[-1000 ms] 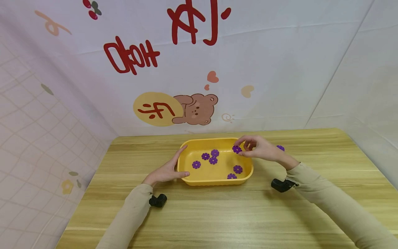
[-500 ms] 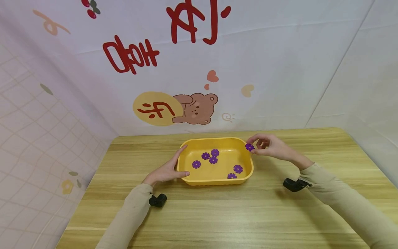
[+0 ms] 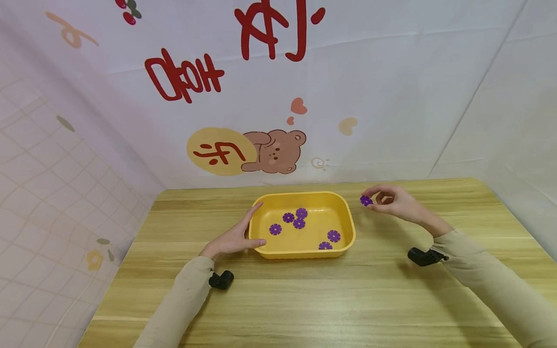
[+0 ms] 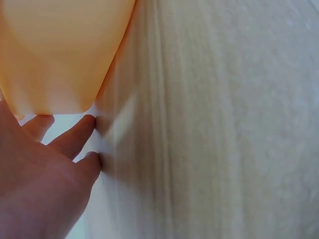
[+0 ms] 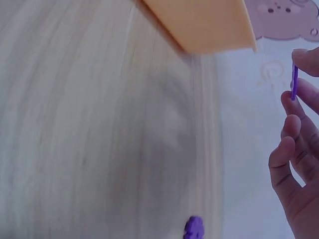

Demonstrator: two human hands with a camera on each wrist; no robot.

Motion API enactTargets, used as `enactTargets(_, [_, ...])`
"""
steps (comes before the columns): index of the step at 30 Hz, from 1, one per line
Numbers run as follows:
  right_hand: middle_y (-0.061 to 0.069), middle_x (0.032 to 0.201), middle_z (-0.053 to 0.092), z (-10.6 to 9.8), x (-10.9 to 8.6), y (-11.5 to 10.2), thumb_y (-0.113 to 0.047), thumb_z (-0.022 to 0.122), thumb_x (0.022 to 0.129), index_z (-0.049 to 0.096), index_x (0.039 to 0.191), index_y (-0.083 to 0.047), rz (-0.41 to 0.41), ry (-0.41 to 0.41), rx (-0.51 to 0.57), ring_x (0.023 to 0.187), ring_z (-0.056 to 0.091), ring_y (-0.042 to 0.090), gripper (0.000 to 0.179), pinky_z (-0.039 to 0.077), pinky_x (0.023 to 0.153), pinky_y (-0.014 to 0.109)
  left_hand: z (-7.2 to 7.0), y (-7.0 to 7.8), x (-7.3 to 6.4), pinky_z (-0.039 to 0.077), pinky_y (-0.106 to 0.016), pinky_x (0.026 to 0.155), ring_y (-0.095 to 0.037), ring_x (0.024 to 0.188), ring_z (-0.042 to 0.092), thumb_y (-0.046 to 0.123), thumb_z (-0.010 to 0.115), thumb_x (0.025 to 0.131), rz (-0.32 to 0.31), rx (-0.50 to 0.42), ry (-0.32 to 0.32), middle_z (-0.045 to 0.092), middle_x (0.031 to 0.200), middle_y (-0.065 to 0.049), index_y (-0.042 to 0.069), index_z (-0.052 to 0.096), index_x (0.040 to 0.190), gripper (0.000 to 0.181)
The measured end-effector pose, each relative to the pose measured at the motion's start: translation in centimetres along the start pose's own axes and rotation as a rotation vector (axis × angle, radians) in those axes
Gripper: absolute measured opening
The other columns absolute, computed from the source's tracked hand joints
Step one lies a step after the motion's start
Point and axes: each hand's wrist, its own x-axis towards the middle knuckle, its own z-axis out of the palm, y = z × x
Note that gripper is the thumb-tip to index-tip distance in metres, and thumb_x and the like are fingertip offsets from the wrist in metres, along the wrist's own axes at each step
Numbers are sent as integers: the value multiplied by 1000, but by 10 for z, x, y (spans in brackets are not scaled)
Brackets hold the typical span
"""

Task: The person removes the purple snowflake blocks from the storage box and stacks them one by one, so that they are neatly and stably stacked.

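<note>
My left hand [image 3: 235, 239] grips the left end of a yellow plastic tub [image 3: 300, 253], with thumb and index finger lying over its rim. In the left wrist view, other fingers [image 4: 75, 137] rest low beside the tub's outer wall. To the right of the tub, my right hand [image 3: 398, 203] pinches a purple notched snowflake disc [image 3: 366, 200] between thumb and fingertips; the right wrist view shows this disc [image 5: 294, 82] edge-on. Several similar discs [image 3: 275, 229] lie flat inside the tub, some close together near its middle. The right hand is clear of the tub's rim.
Another purple piece [image 5: 194, 228] lies on the wooden table [image 3: 304, 304] in the right wrist view; the right hand hides it in the head view. A white printed cloth [image 3: 383, 96] hangs behind the table. Each wrist carries a black camera mount [image 3: 221, 280].
My right hand has moved right, out from over the tub and past its right rim, with the disc still pinched. The left hand and the tub have stayed in place.
</note>
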Motion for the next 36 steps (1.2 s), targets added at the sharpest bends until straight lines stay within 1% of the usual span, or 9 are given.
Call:
enactTargets(2, [17, 105, 64, -2, -2, 5, 2, 71, 85, 65, 114, 0, 1, 16, -10, 77, 55, 17, 30, 49, 60, 24, 0, 1, -1, 25, -44, 111, -30, 141, 23, 22, 75, 87, 1, 3, 2, -5, 160, -9, 36, 0, 155, 102])
enactTargets(9, [19, 103, 65, -9, -8, 18, 4, 69, 85, 65, 114, 3, -8, 55, -21, 81, 55, 16, 29, 50, 67, 23, 0, 0, -1, 30, -43, 109, -30, 138, 29, 23, 75, 87, 11, -20, -3, -5, 160, -9, 37, 0, 155, 102])
enactTargets(15, [22, 100, 64, -12, -14, 28, 6, 68, 85, 62, 113, 9, 36, 80, 10, 86, 58, 13, 28, 52, 71, 19, 1, 0, -1, 26, -43, 111, -30, 140, 25, 24, 75, 86, 12, 0, 5, -6, 160, -8, 37, 0, 155, 102])
enactTargets(20, [22, 102, 64, -16, -19, 36, 6, 68, 85, 61, 112, 11, 68, 105, 10, 91, 59, 10, 28, 52, 77, 18, 1, 0, -1, 30, -42, 109, -29, 138, 29, 24, 75, 86, 8, -6, 3, -5, 160, -8, 38, 0, 154, 102])
enactTargets(24, [21, 106, 64, -20, -23, 42, 3, 68, 87, 59, 114, 12, 122, 108, 38, 93, 62, 6, 30, 54, 75, 22, 2, 1, -1, 32, -42, 108, -29, 138, 31, 23, 75, 86, 11, -18, 1, -4, 160, -8, 37, 0, 155, 103])
enactTargets(27, [24, 108, 63, -22, -26, 47, -1, 67, 89, 58, 116, 12, 143, 109, 47, 93, 63, 7, 31, 56, 72, 24, 2, 1, -2, 28, -44, 110, -29, 140, 26, 23, 75, 87, 11, -9, 2, -4, 160, -8, 37, -1, 155, 102])
enactTargets(29, [27, 110, 62, -23, -28, 50, -1, 67, 90, 58, 116, 12, 151, 113, 44, 95, 62, 6, 32, 55, 73, 23, 2, 2, -2, 25, -45, 111, -30, 141, 22, 24, 75, 87, 5, 1, 3, -4, 160, -8, 38, -1, 154, 102])
enactTargets(33, [33, 116, 57, -26, -32, 56, 0, 66, 90, 56, 118, 14, 173, 131, 28, 102, 57, 3, 33, 50, 80, 16, 2, 2, -2, 19, -47, 113, -30, 143, 15, 23, 75, 87, -5, 19, 6, -5, 160, -8, 37, -1, 155, 103])
enactTargets(36, [34, 119, 55, -27, -34, 60, -1, 67, 89, 56, 118, 15, 187, 147, 0, 107, 55, 5, 34, 46, 87, 14, 2, 1, -2, 18, -48, 113, -31, 144, 12, 22, 75, 87, -10, 23, 9, -6, 160, -9, 34, -2, 155, 103])
